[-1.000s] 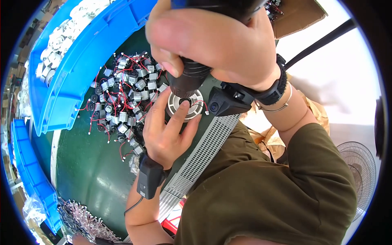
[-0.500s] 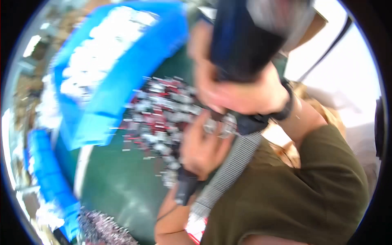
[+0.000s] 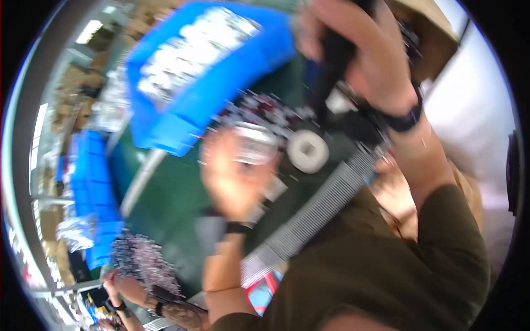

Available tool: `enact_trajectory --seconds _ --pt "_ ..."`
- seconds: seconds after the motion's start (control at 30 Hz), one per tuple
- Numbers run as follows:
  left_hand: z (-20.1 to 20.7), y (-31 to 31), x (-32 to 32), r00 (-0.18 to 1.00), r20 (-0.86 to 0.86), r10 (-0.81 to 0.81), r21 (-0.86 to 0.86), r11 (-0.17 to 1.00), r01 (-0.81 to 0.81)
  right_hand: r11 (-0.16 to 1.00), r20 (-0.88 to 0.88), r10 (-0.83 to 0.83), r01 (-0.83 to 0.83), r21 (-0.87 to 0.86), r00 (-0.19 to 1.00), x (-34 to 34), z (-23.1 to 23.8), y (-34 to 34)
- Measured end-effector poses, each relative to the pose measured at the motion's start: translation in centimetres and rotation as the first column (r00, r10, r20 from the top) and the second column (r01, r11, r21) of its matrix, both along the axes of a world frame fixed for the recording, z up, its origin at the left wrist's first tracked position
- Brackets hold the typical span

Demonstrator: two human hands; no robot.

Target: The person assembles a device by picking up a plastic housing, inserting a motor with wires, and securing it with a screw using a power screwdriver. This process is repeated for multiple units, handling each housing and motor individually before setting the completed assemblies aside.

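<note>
My left hand, smeared by motion, is over the green table with a shiny, clear round part at its fingers. My right hand is raised at the upper right, its fingers wrapped round the black handle of a hand tool; the blur hides the tool's exact kind. Between the hands lies a white disc with a dark centre. Just beyond my left hand spreads a pile of small clear and dark red parts.
A large blue bin full of white pieces stands at the far left, with another blue bin nearer. A grey ribbed strip runs along the table's near edge. At the lower left, a co-worker's hand is near another parts heap.
My hands, close together before, are now apart. The left has moved left with the round part; the right has risen away with the tool. The white disc has come into sight.
</note>
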State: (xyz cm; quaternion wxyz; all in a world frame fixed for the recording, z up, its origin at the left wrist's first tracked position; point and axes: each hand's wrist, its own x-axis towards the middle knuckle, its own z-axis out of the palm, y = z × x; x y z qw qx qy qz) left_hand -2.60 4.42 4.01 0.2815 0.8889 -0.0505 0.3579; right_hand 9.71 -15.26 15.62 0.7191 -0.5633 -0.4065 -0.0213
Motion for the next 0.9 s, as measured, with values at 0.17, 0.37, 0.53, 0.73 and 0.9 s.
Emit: enact_trajectory --seconds 0.17,0.37,0.53,0.73,0.9 --pt "-2.5 17.4 -5.0 0.821 -0.304 0.484 0.048 0.868 -0.494 0.975 0.085 -0.170 0.181 -0.133 0.982 2.4 -0.9 1.8" --pt "-3.3 17.9 -6.9 0.736 -0.076 0.672 0.359 0.707 -0.609 0.943 0.061 -0.261 0.268 -0.200 0.963 2.0 -2.2 1.6" --pt "0.8 5.1 1.9 0.980 -0.134 0.146 0.114 0.985 -0.131 0.952 -0.090 -0.277 0.261 -0.159 0.957 1.6 -2.3 1.3" --pt "-1.5 3.5 9.7 0.989 -0.149 0.025 0.381 0.924 0.034 0.958 -0.130 -0.266 0.246 -0.149 0.955 1.1 -2.2 1.8" --pt "0.7 3.7 9.9 0.970 -0.165 -0.175 0.150 0.968 0.201 0.808 0.289 -0.580 0.492 0.325 0.762 0.3 -5.7 0.7"
